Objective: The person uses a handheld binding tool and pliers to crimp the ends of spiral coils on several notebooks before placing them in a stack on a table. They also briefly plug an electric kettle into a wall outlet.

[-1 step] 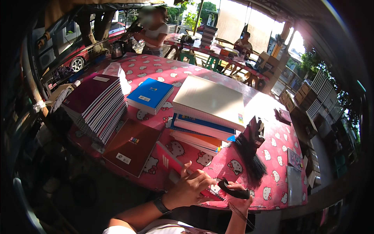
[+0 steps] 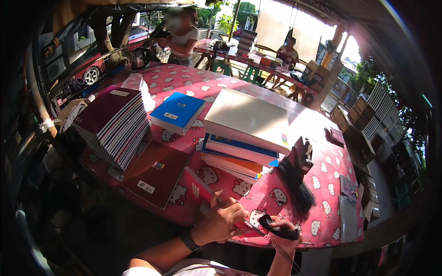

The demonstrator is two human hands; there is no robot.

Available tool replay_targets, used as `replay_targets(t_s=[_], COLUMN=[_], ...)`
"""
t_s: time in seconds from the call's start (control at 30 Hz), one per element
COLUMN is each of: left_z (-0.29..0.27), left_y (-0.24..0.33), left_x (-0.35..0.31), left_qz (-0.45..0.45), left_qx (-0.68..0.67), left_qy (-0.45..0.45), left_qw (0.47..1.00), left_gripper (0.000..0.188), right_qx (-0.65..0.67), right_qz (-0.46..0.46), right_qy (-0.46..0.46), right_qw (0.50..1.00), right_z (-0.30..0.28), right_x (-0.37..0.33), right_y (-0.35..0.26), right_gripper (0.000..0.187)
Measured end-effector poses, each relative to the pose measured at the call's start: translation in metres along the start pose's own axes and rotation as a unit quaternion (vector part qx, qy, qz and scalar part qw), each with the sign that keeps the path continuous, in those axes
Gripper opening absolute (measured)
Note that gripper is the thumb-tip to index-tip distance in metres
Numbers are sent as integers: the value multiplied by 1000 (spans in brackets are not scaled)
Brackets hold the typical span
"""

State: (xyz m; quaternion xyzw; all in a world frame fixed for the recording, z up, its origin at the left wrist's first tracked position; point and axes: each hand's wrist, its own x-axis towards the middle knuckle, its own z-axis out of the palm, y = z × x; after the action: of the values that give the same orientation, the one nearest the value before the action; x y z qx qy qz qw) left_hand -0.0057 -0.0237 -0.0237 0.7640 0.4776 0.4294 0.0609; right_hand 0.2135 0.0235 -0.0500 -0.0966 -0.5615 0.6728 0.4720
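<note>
My left hand (image 2: 220, 224), a dark band at its wrist, grips a red notebook (image 2: 198, 188) at the table's near edge. Its fingers are bent over the notebook's edge. Close by on the right, my right hand (image 2: 286, 239) is closed around a black-handled tool (image 2: 282, 231), whose jaws are hard to make out. A thin dark spiral binding coil (image 2: 280, 250) runs from the notebook's edge down past my right wrist. Left of the red notebook lies a brown notebook (image 2: 156, 172). Beyond my right hand rests a bundle of black coils (image 2: 297, 188).
A tall stack of maroon spiral notebooks (image 2: 110, 110) stands at left. Blue notebooks (image 2: 177, 110) and a cream-topped pile (image 2: 248, 115) sit mid-table on the pink patterned cloth (image 2: 322, 230). A black holder (image 2: 301, 156) stands right of the pile. Two people are at the back.
My right hand with the black-handled tool has shifted slightly right and down. My left hand has moved a little left and down, widening the gap between the hands.
</note>
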Motion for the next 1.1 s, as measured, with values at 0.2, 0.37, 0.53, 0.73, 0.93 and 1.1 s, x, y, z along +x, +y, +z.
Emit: replay_targets(t_s=[0.2,0.37,0.53,0.73,0.93,1.1], left_z=[-6,-4,-14,-15,-22,-23], left_y=[-5,-8,-15,-12,-22,-24], left_x=[0,3,3,9,8,2], left_qz=[3,2,-31,-26,-23,-29], left_qx=[5,-2,27,2,35,20], left_qy=[-22,-19,7,19,40,10], left_qw=[1000,1000,999,999,998,999], left_gripper=[26,40,70,77,79,84], right_qx=[-98,-392,-262,-116,-148,-170], right_qz=[69,226,173,107,107,160], right_qy=[39,49,-24,-101,-93,-31], right_qw=[992,891,949,982,979,972], right_z=[5,4,14,14,13,6], right_x=[14,29,37,42,51,56], right_y=[-21,-22,-24,-27,-22,-24], right_gripper=[72,70,80,54,60,62])
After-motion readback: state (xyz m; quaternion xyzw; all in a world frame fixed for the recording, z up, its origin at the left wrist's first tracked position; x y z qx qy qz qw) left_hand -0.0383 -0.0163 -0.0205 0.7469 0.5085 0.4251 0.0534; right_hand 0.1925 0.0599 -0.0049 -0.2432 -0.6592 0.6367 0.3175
